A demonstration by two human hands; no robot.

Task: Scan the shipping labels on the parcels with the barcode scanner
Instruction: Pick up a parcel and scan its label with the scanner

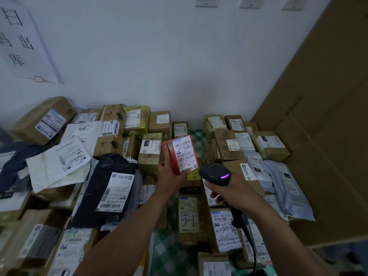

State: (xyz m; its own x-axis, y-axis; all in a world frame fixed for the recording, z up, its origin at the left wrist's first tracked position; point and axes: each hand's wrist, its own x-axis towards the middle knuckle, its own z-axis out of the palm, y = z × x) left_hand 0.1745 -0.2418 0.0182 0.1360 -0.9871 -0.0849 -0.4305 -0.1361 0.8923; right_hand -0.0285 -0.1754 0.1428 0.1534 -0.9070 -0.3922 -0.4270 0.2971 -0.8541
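My left hand point(171, 176) holds a small red parcel point(171, 158) upright above the pile, fingers behind it and thumb on the lower front. Its white shipping label point(184, 154) faces me and carries barcodes and handwriting. My right hand point(233, 194) grips a black barcode scanner point(216, 173) just right of and below the parcel. A purple light glows on the scanner's head, and its cable point(252, 246) hangs down past my wrist.
Cardboard boxes and mailer bags with labels cover a green checked cloth point(171, 255). A black bag point(107, 188) lies left of my arm, white mailers point(59, 162) further left. Large flat cartons point(322, 120) lean at the right; a white wall stands behind.
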